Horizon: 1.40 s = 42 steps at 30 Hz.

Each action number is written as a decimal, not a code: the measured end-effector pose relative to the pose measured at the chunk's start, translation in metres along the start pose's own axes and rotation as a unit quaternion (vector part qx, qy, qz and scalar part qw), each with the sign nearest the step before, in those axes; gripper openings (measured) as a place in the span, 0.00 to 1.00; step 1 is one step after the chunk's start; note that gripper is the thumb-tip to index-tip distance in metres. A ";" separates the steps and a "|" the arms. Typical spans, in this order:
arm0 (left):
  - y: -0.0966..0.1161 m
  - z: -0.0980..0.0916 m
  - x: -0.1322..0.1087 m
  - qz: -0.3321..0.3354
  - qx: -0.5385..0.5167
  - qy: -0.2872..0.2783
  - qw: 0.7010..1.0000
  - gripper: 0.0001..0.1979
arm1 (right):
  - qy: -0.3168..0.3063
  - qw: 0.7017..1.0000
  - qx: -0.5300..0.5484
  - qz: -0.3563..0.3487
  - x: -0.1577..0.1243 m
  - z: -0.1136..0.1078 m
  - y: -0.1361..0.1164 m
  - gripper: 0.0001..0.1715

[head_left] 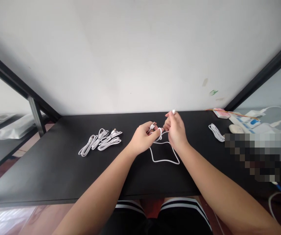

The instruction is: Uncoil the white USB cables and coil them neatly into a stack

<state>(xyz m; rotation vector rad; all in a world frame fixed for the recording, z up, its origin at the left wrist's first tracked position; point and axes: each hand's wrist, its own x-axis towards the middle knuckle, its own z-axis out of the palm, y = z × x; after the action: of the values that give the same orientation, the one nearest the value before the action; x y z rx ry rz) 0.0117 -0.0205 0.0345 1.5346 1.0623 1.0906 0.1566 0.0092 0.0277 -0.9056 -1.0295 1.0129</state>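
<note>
A white USB cable (166, 161) runs between my two hands, and a loose loop of it hangs down over the black table. My left hand (144, 135) is closed on the USB plug end and a small coil of the cable, with the plug sticking up past the fingers. To its right, my right hand (176, 129) pinches the same cable near its other end, whose white tip shows above the fingers. Several bundled white cables (101, 140) lie on the table left of my left hand.
Another bundled white cable (216, 132) lies to the right. Beyond it are a white mouse (236, 129), a power strip (243, 122) with plugs, and a pixelated patch. A wall stands behind the black table (57, 163), with black frame posts (36, 114) at the sides.
</note>
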 end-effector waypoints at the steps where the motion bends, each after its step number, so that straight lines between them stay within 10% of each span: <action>1: 0.001 0.000 0.000 -0.003 0.003 0.018 1.000 0.16 | -0.038 0.999 -0.022 0.017 -0.001 -0.002 0.001 0.22; 11: -0.007 -0.017 0.003 -0.009 0.144 0.073 0.987 0.20 | -0.276 0.949 -0.101 0.110 -0.001 -0.020 -0.002 0.16; 15: 0.001 -0.026 0.003 0.014 0.109 0.021 0.994 0.22 | -0.261 0.949 -0.143 0.102 0.006 -0.027 0.008 0.13; 23: 0.022 -0.054 0.003 0.052 -0.295 0.084 0.950 0.26 | -0.189 0.961 -0.117 0.166 0.017 -0.033 0.017 0.11; 30: 0.029 -0.058 0.002 0.072 -0.323 0.107 0.938 0.28 | -0.178 0.960 -0.081 0.201 0.013 -0.027 0.017 0.08; 37: 0.030 -0.042 0.002 0.094 -0.206 0.033 0.973 0.26 | -0.347 0.929 -0.123 0.024 0.005 -0.023 0.010 0.16; 42: 0.032 -0.044 0.001 0.068 -0.124 0.011 0.990 0.22 | -0.185 0.922 -0.292 -0.173 0.001 -0.022 0.000 0.12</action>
<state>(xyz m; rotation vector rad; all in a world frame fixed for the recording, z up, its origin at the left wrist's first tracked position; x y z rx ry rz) -0.0261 -0.0165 0.0728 1.4122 0.8106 1.2846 0.1778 0.0072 0.0222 -0.9732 -1.8048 0.5846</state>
